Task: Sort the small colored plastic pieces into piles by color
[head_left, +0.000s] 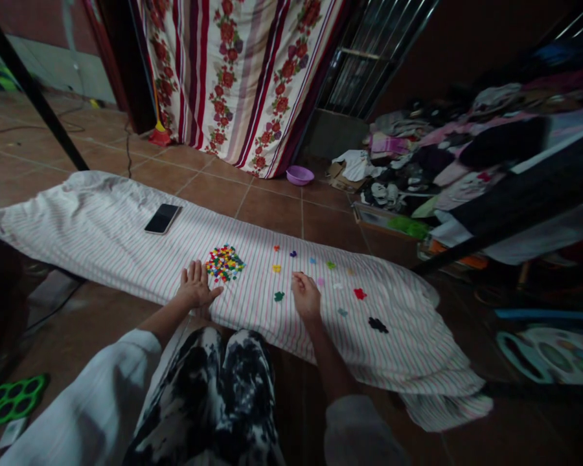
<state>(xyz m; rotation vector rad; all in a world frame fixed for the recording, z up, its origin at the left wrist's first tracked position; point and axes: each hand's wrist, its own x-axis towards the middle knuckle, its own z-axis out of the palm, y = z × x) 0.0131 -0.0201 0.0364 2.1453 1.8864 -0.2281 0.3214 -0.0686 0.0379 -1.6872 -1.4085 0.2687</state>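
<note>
My left hand [195, 287] lies flat with fingers spread on the striped cloth, just left of a heap of small multicoloured pieces [226, 262]. My right hand [306, 296] is closed in a pinch above the cloth; whatever its fingertips hold is too small to make out. Around it lie little groups sorted by colour: yellow pieces [276, 268], dark green pieces [278, 296], purple pieces [293, 254], orange pieces [276, 248] and pink pieces [320, 282]. Farther right are lime pieces [331, 265], red pieces [360, 294] and black pieces [377, 324].
The striped cloth [111, 220] covers a long, narrow surface with a phone [162, 219] on its left part. Beyond it are a tiled floor, a purple basin [300, 175] and a floral curtain [233, 77]. Heaped clothes [418, 149] and a dark bar [505, 223] are at right.
</note>
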